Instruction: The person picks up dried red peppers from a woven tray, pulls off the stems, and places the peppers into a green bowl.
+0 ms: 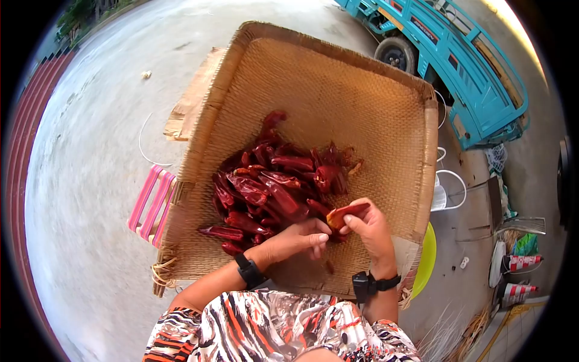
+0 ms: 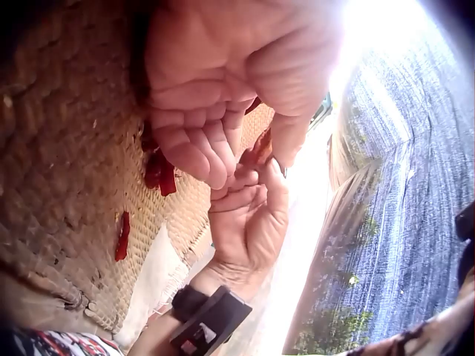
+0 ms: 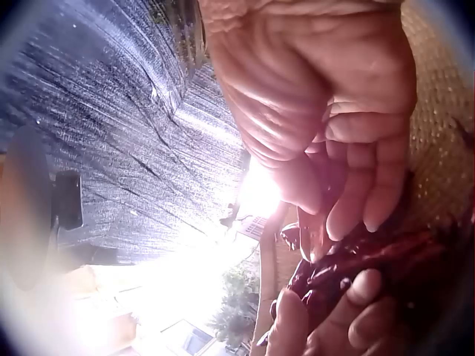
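Observation:
A heap of dried red chilies (image 1: 265, 187) lies in a woven basket tray (image 1: 338, 78). My right hand (image 1: 373, 232) pinches one red chili (image 1: 347, 215) between thumb and fingers above the tray's near right part; its stem end looks orange and points to the left hand. Just left of it, my left hand (image 1: 298, 239) is held with loosely bent fingers close to that end, in front of the heap. In the left wrist view the fingers of both hands (image 2: 249, 222) nearly meet around the chili (image 2: 260, 148). Whether the left fingertips touch it is unclear.
A pink striped stool (image 1: 151, 202) stands left of the tray, near a wooden board (image 1: 190, 102). On the right are a lime-green basin (image 1: 426, 259), a white bucket (image 1: 439, 196) and a metal rack. A blue cargo tricycle (image 1: 464, 78) is parked at the upper right.

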Demonstrator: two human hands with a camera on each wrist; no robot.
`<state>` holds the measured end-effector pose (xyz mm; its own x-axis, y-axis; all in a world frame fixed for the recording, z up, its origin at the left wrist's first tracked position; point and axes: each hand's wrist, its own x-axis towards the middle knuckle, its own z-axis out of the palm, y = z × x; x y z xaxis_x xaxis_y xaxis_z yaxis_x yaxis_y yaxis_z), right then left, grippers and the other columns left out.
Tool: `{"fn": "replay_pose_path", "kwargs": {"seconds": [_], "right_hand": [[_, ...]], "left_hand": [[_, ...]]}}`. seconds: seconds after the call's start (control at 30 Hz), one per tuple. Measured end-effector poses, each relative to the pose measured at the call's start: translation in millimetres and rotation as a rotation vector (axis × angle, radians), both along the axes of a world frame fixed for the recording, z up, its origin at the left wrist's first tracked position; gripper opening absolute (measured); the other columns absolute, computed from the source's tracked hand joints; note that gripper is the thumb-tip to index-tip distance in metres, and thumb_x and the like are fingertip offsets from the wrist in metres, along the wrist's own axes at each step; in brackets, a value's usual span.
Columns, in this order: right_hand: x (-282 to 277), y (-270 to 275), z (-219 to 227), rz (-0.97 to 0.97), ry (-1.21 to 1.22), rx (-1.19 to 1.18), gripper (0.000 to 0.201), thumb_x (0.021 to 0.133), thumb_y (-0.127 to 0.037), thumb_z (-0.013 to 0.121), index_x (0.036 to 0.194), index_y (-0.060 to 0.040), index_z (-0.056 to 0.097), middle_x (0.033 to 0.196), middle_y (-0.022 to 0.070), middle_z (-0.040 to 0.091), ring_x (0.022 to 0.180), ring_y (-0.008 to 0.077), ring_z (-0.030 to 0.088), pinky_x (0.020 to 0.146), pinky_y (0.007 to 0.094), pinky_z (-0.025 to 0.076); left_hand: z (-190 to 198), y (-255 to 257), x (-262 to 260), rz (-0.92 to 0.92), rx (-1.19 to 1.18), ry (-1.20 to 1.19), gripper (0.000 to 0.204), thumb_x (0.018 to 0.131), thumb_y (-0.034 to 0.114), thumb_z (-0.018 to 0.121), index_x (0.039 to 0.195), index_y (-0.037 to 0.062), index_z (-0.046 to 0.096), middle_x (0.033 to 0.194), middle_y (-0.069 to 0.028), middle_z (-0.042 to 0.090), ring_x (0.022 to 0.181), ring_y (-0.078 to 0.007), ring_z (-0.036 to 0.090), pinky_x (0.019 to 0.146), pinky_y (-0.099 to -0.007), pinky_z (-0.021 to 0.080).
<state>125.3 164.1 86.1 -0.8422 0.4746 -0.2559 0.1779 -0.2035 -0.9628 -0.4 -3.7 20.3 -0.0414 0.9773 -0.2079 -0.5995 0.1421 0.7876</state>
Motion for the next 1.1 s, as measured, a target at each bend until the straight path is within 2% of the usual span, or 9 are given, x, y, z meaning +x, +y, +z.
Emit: {"fn": "replay_pose_path", "kwargs": {"seconds": [0.2,0.43,0.53,0.6,0.77,0.87,0.97,1.03,1.1], "right_hand": [[11.8,-26.3,-21.4,0.002,-0.030,-0.054,0.018,0.090,-0.011,0.066,0.105,-0.0055,0.058,0.093,0.0003,0.063,0.082,0.0059,0.057,0.067,0.0209,0.046],[24.0,-32.3,-23.4,-0.153,-0.003,0.010,0.014,0.091,-0.009,0.064,0.103,-0.0051,0.060,0.087,-0.0015,0.061,0.070,0.0038,0.052,0.062,0.0201,0.044],[40.1,-26.2,-1.5,-0.484,-0.009,0.394,0.008,0.093,-0.006,0.060,0.101,-0.0038,0.060,0.085,-0.0017,0.059,0.070,0.0037,0.050,0.062,0.0192,0.043],[58.4,-11.6,12.1,-0.728,0.004,0.678,0.009,0.093,-0.006,0.059,0.101,-0.0037,0.060,0.091,0.0024,0.063,0.081,0.0100,0.058,0.073,0.0250,0.047],[137.0,35.0,22.3,-1.071,-0.400,1.495,0.018,0.092,-0.010,0.060,0.108,-0.0034,0.062,0.100,0.0064,0.065,0.088,0.0149,0.061,0.083,0.0295,0.047],[154.5,50.7,11.8,-1.063,-0.779,1.697,0.021,0.090,-0.010,0.062,0.109,-0.0026,0.062,0.104,0.0094,0.063,0.087,0.0171,0.062,0.080,0.0306,0.049],[103.3,32.4,24.8,-0.965,-0.345,0.969,0.027,0.087,-0.011,0.064,0.113,-0.0042,0.061,0.109,0.0114,0.062,0.087,0.0206,0.063,0.075,0.0328,0.051],[64.8,27.0,19.9,-0.586,-0.299,0.787,0.033,0.086,-0.011,0.065,0.118,-0.0067,0.059,0.113,0.0121,0.060,0.086,0.0224,0.064,0.072,0.0334,0.052],[13.6,10.5,29.4,-0.312,-0.327,0.921,0.034,0.085,-0.013,0.066,0.118,-0.0102,0.058,0.115,0.0118,0.061,0.086,0.0256,0.066,0.074,0.0354,0.053]], "left_hand": [[-4.9,1.4,1.7,0.026,-0.047,0.016,0.024,0.099,0.031,0.056,0.103,0.0078,0.052,0.081,0.0001,0.059,0.072,-0.0074,0.059,0.064,-0.0215,0.048],[-6.4,1.5,-1.6,-0.047,0.011,0.018,0.027,0.097,0.030,0.058,0.110,0.0068,0.053,0.083,0.0003,0.060,0.074,-0.0078,0.057,0.068,-0.0228,0.047],[0.1,1.7,-1.0,-0.040,0.022,-0.001,0.031,0.097,0.029,0.058,0.117,0.0058,0.054,0.085,0.0000,0.060,0.075,-0.0080,0.057,0.069,-0.0233,0.048],[-2.6,1.9,-1.4,-0.050,-0.004,0.013,0.033,0.098,0.029,0.058,0.121,0.0053,0.054,0.087,-0.0003,0.061,0.076,-0.0080,0.058,0.070,-0.0235,0.048],[-5.6,1.9,-1.9,-0.065,-0.054,0.004,0.031,0.098,0.027,0.057,0.119,0.0050,0.055,0.089,-0.0009,0.062,0.078,-0.0085,0.060,0.072,-0.0234,0.050],[-7.1,1.8,-1.2,-0.060,-0.056,0.005,0.029,0.098,0.025,0.056,0.119,0.0049,0.055,0.090,-0.0012,0.062,0.078,-0.0086,0.060,0.073,-0.0237,0.050],[-6.9,3.0,-0.8,-0.053,-0.047,-0.005,0.027,0.099,0.023,0.055,0.119,0.0047,0.055,0.091,-0.0017,0.062,0.079,-0.0090,0.060,0.073,-0.0242,0.051],[-7.2,3.3,-0.4,-0.053,-0.056,-0.006,0.027,0.099,0.022,0.055,0.119,0.0045,0.055,0.091,-0.0020,0.061,0.079,-0.0094,0.060,0.074,-0.0246,0.051],[-7.5,3.5,-0.2,-0.053,-0.077,0.001,0.027,0.099,0.021,0.055,0.120,0.0043,0.055,0.091,-0.0022,0.061,0.079,-0.0099,0.060,0.074,-0.0249,0.051]]}}
